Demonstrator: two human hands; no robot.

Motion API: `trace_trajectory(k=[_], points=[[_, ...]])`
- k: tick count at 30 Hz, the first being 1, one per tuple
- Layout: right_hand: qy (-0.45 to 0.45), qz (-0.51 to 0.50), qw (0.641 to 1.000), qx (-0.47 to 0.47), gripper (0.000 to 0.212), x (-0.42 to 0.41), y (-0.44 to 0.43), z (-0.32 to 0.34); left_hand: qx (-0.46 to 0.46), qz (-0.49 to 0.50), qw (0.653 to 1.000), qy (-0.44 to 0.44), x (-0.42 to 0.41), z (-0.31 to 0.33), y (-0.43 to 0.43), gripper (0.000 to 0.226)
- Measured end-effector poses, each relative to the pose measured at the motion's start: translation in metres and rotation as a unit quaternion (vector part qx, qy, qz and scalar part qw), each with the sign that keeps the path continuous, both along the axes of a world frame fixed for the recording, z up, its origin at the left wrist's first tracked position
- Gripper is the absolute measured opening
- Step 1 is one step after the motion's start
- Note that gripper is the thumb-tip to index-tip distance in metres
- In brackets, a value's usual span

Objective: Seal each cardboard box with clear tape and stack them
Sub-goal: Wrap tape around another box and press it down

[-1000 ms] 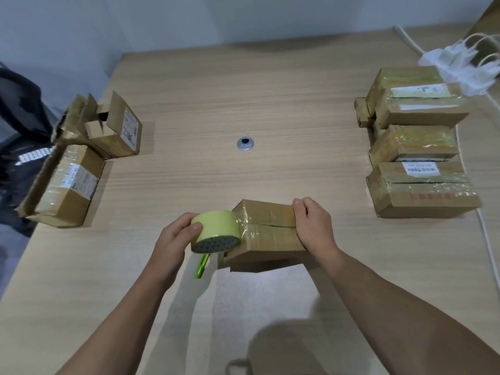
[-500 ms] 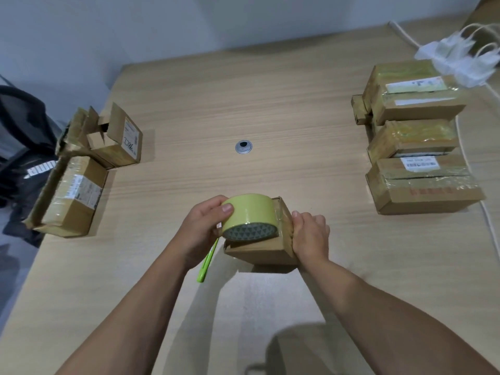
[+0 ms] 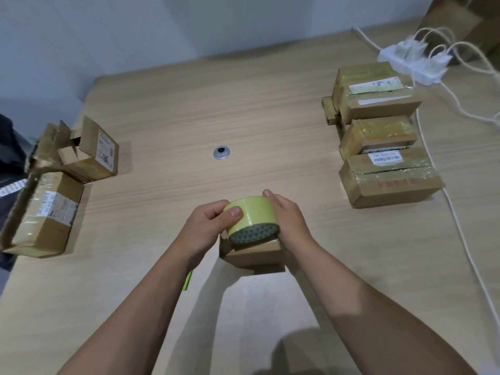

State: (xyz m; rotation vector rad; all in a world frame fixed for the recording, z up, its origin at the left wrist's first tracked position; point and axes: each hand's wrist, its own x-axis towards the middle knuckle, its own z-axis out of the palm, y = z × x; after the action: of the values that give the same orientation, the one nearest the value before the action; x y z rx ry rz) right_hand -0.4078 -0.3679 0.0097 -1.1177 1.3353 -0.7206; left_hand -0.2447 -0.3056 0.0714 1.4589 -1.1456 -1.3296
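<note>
A small cardboard box [image 3: 254, 254] sits on the wooden table [image 3: 176, 125] just in front of me. On top of it is a yellow-green roll of tape [image 3: 251, 219]. My left hand [image 3: 209, 228] grips the roll from the left, thumb on its upper face. My right hand [image 3: 288, 220] wraps the right side of the roll and box; I cannot tell which it holds. Taped boxes [image 3: 384, 161] stand stacked at the right. Two open, untaped boxes lie at the left: one upright [image 3: 89, 152] and one long [image 3: 43, 215].
A green pen [image 3: 187, 280] lies under my left forearm. A metal grommet [image 3: 221, 152] is set in the table's middle. A white power strip [image 3: 414, 60] with chargers and cables runs along the right edge. A dark chair is beyond the left edge.
The tape roll has travelled from the box's left end up onto its top. The box has turned so its short end faces me. My right hand has closed in against the roll.
</note>
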Motion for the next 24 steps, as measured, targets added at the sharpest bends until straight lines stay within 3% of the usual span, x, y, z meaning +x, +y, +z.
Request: trace_trajectory(k=[3, 8, 15, 24], points=[[0.088, 0.016, 0.994, -0.065, 0.052, 0.001, -0.003, 0.009, 0.001, -0.003, 1.0, -0.023, 0.003, 0.004, -0.002, 0.034], [0.175, 0.051, 0.975, -0.13, 0.05, -0.002, -0.002, 0.012, -0.002, -0.045, 0.997, -0.059, 0.011, 0.008, -0.008, 0.043], [0.231, 0.074, 0.956, -0.164, 0.051, -0.004, -0.004, 0.011, 0.002, -0.049, 0.992, -0.113, 0.032, 0.018, -0.006, 0.041], [0.248, 0.082, 0.95, -0.171, 0.049, -0.002, -0.003, 0.011, 0.022, -0.102, 0.952, -0.289, 0.06, 0.033, -0.004, 0.053]])
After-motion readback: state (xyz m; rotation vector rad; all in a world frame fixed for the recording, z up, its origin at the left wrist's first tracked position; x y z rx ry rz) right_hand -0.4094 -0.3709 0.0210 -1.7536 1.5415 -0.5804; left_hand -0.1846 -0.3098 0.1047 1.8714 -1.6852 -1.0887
